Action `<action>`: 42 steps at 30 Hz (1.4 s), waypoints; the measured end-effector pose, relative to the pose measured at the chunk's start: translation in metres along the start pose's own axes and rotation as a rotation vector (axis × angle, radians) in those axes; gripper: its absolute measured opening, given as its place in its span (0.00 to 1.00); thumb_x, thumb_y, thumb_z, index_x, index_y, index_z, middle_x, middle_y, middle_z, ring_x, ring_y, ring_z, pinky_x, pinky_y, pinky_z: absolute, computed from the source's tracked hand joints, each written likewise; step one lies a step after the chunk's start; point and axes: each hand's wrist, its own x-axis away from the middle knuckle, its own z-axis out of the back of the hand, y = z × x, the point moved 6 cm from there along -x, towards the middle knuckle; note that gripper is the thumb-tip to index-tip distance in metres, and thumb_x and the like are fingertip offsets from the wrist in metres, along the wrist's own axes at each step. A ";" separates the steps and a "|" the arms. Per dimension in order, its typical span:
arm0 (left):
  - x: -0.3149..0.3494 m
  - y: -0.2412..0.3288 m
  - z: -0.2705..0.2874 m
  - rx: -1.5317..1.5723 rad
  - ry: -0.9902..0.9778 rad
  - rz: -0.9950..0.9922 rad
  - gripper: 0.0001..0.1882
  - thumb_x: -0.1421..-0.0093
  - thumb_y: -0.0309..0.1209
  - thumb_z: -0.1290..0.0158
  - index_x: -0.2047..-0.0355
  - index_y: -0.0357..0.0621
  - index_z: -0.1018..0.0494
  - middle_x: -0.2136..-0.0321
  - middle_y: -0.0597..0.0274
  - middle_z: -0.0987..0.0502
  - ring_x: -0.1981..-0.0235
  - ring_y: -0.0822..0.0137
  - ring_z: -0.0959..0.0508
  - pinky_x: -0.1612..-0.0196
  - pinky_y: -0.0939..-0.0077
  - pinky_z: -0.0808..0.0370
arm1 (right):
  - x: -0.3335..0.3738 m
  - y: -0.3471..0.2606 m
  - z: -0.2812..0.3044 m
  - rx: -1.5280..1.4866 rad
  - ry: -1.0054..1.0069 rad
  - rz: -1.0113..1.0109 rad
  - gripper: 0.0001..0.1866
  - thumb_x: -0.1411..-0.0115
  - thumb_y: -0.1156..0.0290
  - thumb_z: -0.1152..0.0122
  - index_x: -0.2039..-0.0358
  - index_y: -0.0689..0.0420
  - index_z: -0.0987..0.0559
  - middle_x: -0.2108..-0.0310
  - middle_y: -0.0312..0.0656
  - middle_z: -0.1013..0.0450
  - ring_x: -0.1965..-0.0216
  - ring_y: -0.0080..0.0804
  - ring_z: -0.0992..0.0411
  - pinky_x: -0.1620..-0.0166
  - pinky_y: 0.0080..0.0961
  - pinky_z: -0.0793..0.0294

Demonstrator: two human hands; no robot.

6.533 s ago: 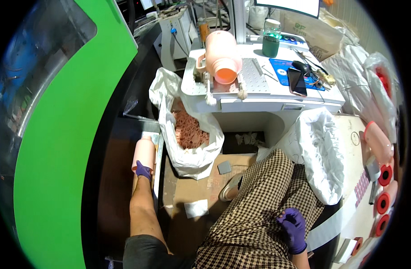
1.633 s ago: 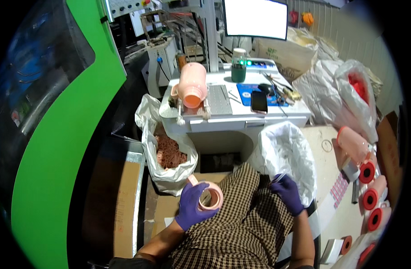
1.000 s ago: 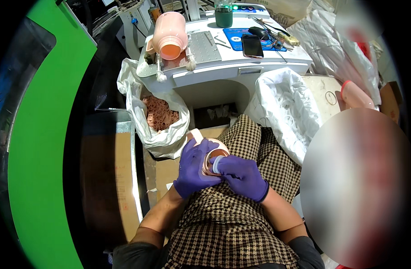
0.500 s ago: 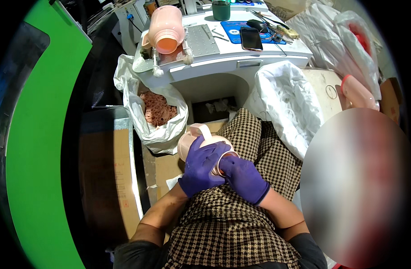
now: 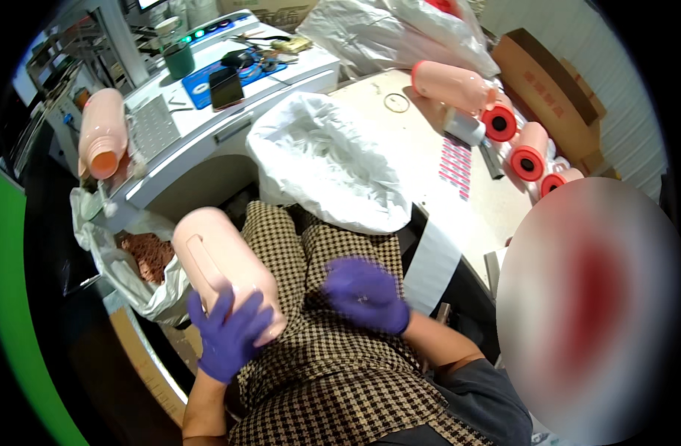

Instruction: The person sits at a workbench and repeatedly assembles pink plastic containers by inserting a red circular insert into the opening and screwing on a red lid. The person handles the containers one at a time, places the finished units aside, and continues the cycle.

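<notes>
A pale pink plastic jug (image 5: 225, 260) with a moulded side handle tilts over my left thigh. My left hand (image 5: 227, 338), in a purple glove, grips it near its lower end, fingers wrapped over its side. Part of the jug's near end is hidden by that hand. My right hand (image 5: 366, 293), also gloved in purple, hovers over the checked apron (image 5: 325, 372) on my lap, apart from the jug. Motion smears its fingers, so whether it holds anything is unclear.
A white bag (image 5: 325, 171) of translucent scraps stands ahead, and a bag of brown shreds (image 5: 147, 256) at left. Pink bottles with red ends (image 5: 452, 85) lie on the right-hand table (image 5: 377, 93). Another pink jug (image 5: 102, 134) lies on the machine at far left, beside a phone (image 5: 226, 88).
The view has swung right. My hands have separated: the right has left the jug's mouth, while the left keeps the jug, now turned with its base pointing away.
</notes>
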 end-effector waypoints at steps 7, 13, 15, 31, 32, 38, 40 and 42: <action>0.078 0.069 -0.090 -1.756 0.207 -1.261 0.44 0.47 0.56 0.39 0.37 0.45 0.36 0.37 0.45 0.35 0.36 0.43 0.37 0.28 0.43 0.50 | 0.087 0.135 0.270 0.749 0.456 -0.412 0.16 0.45 0.72 0.30 0.56 0.59 0.17 0.58 0.45 0.21 0.55 0.41 0.23 0.49 0.32 0.26; 0.073 0.066 -0.102 -2.367 0.350 -1.701 0.52 0.49 0.57 0.39 0.34 0.35 0.43 0.41 0.40 0.34 0.38 0.39 0.35 0.29 0.41 0.47 | 0.132 0.205 0.325 0.821 0.231 -0.783 0.18 0.49 0.66 0.27 0.57 0.57 0.16 0.63 0.47 0.22 0.59 0.42 0.23 0.54 0.33 0.24; 0.079 0.070 -0.106 -2.317 0.355 -1.671 0.53 0.50 0.59 0.38 0.34 0.36 0.43 0.43 0.41 0.33 0.39 0.39 0.34 0.29 0.41 0.47 | 0.126 0.208 0.327 0.856 0.229 -0.746 0.15 0.49 0.65 0.27 0.61 0.57 0.15 0.65 0.47 0.23 0.63 0.42 0.23 0.56 0.33 0.24; 0.043 0.070 -0.072 -0.186 -0.134 -0.469 0.25 0.32 0.47 0.57 0.37 0.55 0.41 0.39 0.69 0.35 0.40 0.70 0.35 0.39 0.59 0.34 | -0.039 0.057 0.103 0.040 -0.002 -0.400 0.06 0.37 0.71 0.39 0.66 0.61 0.20 0.67 0.42 0.30 0.62 0.33 0.29 0.56 0.28 0.30; 0.043 0.071 -0.073 -0.168 -0.152 -0.478 0.26 0.33 0.46 0.56 0.36 0.56 0.40 0.38 0.68 0.35 0.40 0.70 0.34 0.39 0.58 0.33 | -0.054 0.052 0.077 0.011 -0.097 -0.361 0.07 0.36 0.70 0.40 0.64 0.61 0.21 0.66 0.43 0.29 0.62 0.35 0.29 0.56 0.29 0.30; 0.063 0.068 -0.086 -0.090 -0.239 -0.516 0.23 0.36 0.39 0.52 0.39 0.68 0.34 0.44 0.74 0.32 0.43 0.73 0.30 0.40 0.56 0.29 | -0.088 0.083 -0.010 0.089 -0.370 -0.317 0.16 0.34 0.57 0.44 0.66 0.59 0.23 0.67 0.51 0.31 0.60 0.50 0.31 0.54 0.41 0.31; 0.058 0.068 -0.078 0.013 -0.287 -0.500 0.23 0.36 0.37 0.52 0.40 0.72 0.32 0.48 0.76 0.30 0.45 0.75 0.29 0.40 0.56 0.29 | -0.095 0.082 -0.015 0.110 -0.416 -0.322 0.15 0.34 0.58 0.44 0.66 0.58 0.23 0.67 0.51 0.31 0.60 0.50 0.31 0.55 0.41 0.31; 0.057 0.067 -0.073 0.093 -0.353 -0.495 0.25 0.36 0.36 0.51 0.40 0.75 0.33 0.48 0.77 0.29 0.45 0.76 0.28 0.41 0.55 0.29 | -0.097 0.083 -0.018 0.102 -0.444 -0.341 0.14 0.34 0.59 0.44 0.67 0.58 0.23 0.67 0.51 0.31 0.61 0.50 0.30 0.55 0.41 0.31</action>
